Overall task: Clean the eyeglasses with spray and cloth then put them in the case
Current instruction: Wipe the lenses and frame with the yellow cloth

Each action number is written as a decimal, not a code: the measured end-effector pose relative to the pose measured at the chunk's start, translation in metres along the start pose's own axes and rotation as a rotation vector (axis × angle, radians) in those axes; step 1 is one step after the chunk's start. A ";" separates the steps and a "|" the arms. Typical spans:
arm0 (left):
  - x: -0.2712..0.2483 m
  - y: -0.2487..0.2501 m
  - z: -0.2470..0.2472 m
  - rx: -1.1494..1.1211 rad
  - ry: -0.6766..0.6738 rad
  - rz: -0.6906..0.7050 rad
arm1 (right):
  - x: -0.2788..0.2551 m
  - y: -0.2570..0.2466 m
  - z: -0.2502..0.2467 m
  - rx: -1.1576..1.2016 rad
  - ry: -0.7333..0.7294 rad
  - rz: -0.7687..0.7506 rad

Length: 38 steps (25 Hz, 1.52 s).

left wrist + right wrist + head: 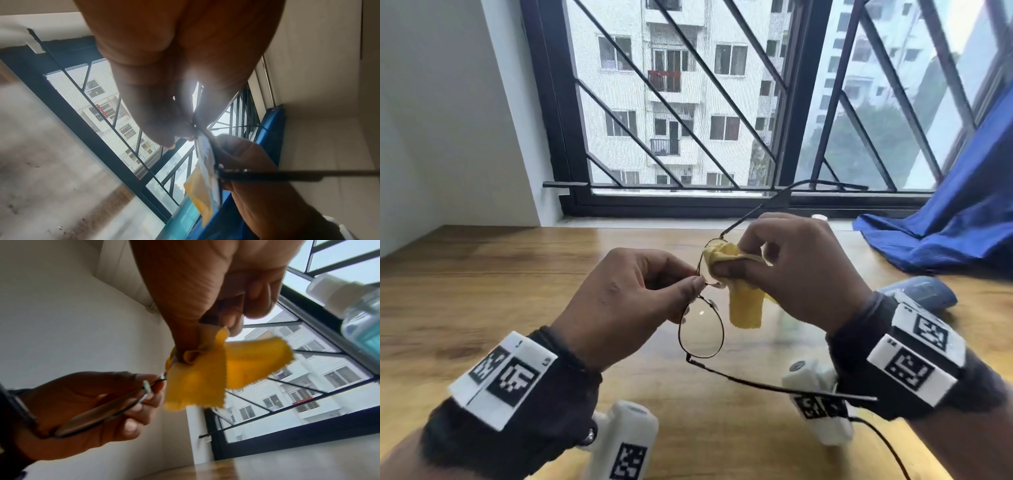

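Eyeglasses (701, 330) held above wooden table (482, 274), temples unfolded. Pinched at bridge by left hand (619, 308). Far lens pinched inside yellow cloth (744, 305) by right hand (808, 270). Spray bottle (353, 305) close by; blue case (924, 291) behind right wrist.

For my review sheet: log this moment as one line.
step: wiping lens | left hand: pinches eyeglasses | right hand: rubs yellow cloth

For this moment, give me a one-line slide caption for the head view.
Left hand pinches the eyeglasses at the bridge while right hand rubs a yellow cloth on one lens.
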<state>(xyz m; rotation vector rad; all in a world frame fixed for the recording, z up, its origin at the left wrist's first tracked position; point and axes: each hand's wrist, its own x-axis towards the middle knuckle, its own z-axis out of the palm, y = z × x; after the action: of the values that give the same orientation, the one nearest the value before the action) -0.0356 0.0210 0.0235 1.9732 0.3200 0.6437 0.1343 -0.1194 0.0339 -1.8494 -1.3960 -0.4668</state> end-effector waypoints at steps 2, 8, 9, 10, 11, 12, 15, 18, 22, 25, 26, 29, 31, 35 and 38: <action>0.001 -0.002 0.000 -0.017 0.015 -0.010 | 0.001 0.002 -0.002 -0.051 0.034 0.053; 0.000 -0.003 0.001 -0.011 -0.006 0.016 | 0.000 -0.003 -0.002 -0.036 0.042 0.025; 0.001 -0.003 0.001 -0.009 -0.001 0.012 | 0.000 -0.002 -0.002 -0.041 0.053 0.029; 0.001 -0.003 0.001 -0.010 -0.007 0.012 | 0.000 -0.003 -0.002 -0.020 0.041 0.008; 0.000 -0.003 0.002 -0.015 -0.019 0.015 | -0.001 -0.004 0.000 0.007 0.016 -0.016; 0.000 -0.003 0.002 -0.026 -0.027 0.017 | -0.001 -0.005 0.001 0.013 -0.001 -0.027; 0.002 -0.006 0.002 -0.027 -0.010 0.012 | -0.001 -0.005 0.000 -0.062 0.070 0.015; 0.001 -0.005 0.003 -0.035 -0.012 0.028 | -0.001 -0.008 -0.001 0.004 0.012 -0.048; 0.002 -0.006 0.003 -0.047 0.000 0.027 | 0.001 -0.003 -0.004 -0.080 0.107 0.024; 0.001 -0.005 0.004 -0.053 -0.010 0.032 | -0.002 -0.010 0.000 -0.014 0.016 -0.057; 0.001 -0.005 0.005 -0.046 -0.012 0.037 | -0.001 -0.011 0.001 0.004 0.007 -0.061; 0.002 -0.004 0.002 -0.028 0.018 0.041 | 0.002 -0.006 -0.006 -0.034 0.075 0.010; 0.001 -0.003 0.000 -0.008 0.035 0.052 | 0.000 -0.009 -0.004 -0.006 0.025 -0.009; 0.000 -0.001 0.004 -0.008 -0.012 0.085 | 0.000 -0.009 -0.003 0.011 0.073 0.097; 0.001 -0.002 0.002 -0.006 0.022 0.090 | 0.003 0.001 -0.011 0.004 0.079 0.208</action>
<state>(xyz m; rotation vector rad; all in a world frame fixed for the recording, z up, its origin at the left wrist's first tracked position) -0.0334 0.0212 0.0210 1.9848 0.2441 0.7233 0.1375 -0.1253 0.0428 -1.9263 -1.1376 -0.4254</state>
